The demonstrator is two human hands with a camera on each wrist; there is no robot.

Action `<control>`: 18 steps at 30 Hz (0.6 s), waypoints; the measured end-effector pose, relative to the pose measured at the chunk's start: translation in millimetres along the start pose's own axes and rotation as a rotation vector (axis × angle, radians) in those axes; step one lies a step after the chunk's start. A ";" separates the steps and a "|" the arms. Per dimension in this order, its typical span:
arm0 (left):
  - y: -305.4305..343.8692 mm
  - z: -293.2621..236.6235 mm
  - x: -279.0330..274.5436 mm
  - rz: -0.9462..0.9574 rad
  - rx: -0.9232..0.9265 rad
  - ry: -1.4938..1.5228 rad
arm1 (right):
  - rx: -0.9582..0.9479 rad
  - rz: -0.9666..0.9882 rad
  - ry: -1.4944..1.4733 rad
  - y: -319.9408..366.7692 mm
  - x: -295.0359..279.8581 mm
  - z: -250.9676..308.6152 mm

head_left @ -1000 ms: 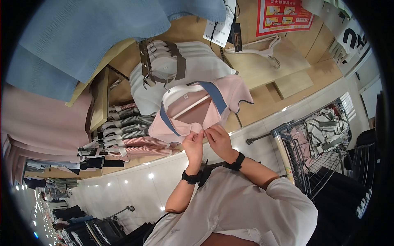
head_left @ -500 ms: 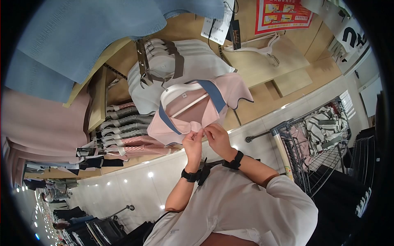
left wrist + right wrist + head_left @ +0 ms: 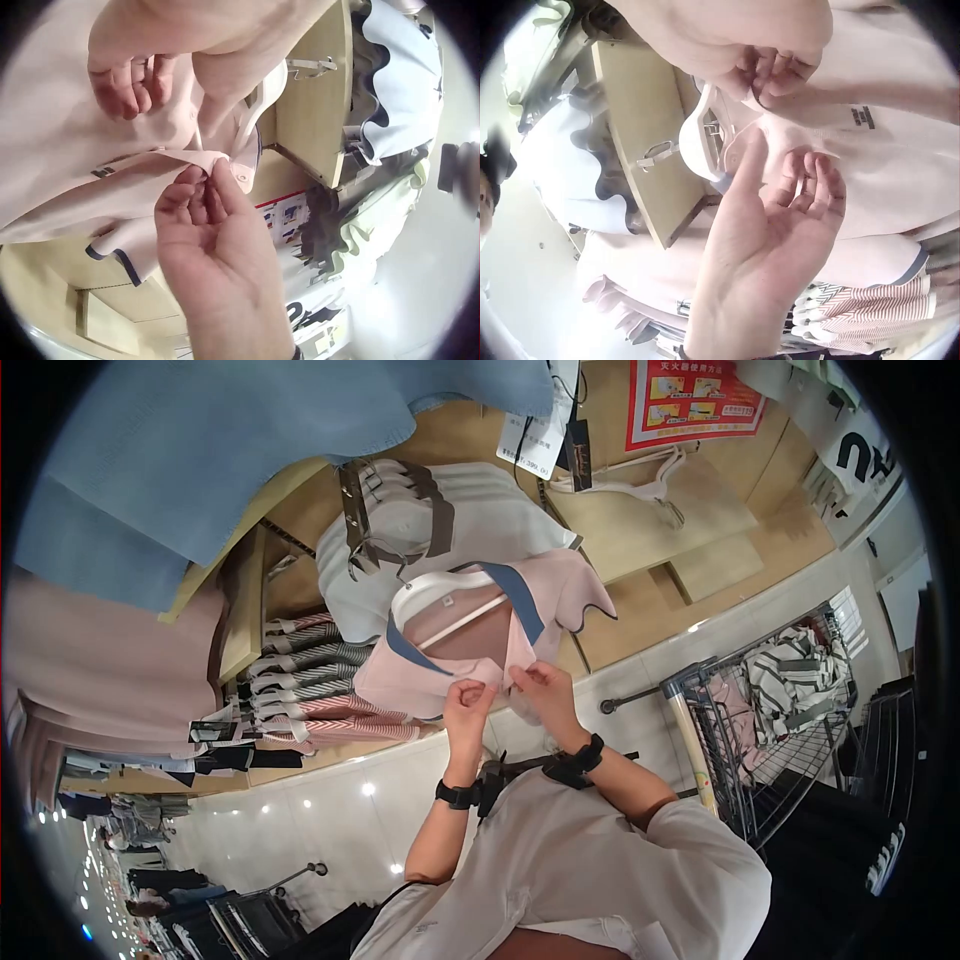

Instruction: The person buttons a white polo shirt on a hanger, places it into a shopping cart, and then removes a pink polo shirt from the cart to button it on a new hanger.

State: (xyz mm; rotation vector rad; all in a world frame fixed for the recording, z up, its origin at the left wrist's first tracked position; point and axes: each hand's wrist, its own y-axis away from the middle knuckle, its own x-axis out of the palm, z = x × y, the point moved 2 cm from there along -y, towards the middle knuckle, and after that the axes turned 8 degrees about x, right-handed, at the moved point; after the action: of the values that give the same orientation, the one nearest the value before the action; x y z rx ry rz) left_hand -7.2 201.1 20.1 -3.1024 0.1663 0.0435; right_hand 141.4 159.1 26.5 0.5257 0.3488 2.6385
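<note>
A pink collared shirt (image 3: 575,585) with dark blue trim hangs on a white hanger (image 3: 425,592), its neck opening facing me. My right hand (image 3: 548,705) pinches the edge of the front placket (image 3: 184,155) between thumb and fingertips, just below the collar. Beside it, my left hand (image 3: 466,722) has its thumb extended and its fingers loosely bent, close over the other front edge. In the right wrist view, a gap shows between the thumb and fingers of that left hand (image 3: 761,240). A small button (image 3: 242,178) sits near the right fingertips.
Light grey shirts (image 3: 490,500) hang behind the pink one, with striped shirts (image 3: 320,670) at left. Blue denim (image 3: 200,450) overhangs at upper left. A bare hanger (image 3: 630,485) lies by a wooden shelf (image 3: 720,510). A wire cart (image 3: 770,760) holding clothes stands at right.
The hands, earlier together at the placket, have drawn slightly apart. The left fingers have loosened, and the right hand has shifted a little right with the placket edge.
</note>
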 end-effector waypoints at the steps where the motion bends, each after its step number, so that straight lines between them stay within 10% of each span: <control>1: -5.2 -1.3 1.3 -0.045 0.001 0.072 | -0.001 0.004 0.000 0.2 0.4 -1.3; 18: -42.3 -19.8 8.1 -0.107 -0.240 0.055 | -0.104 0.102 0.045 -3.4 -3.5 -10.3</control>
State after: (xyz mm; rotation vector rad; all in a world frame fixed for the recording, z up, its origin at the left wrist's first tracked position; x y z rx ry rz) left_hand 5.8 241.6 41.0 -3.3483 -0.0041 -0.0274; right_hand 141.3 158.9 15.0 0.4627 0.2018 2.7527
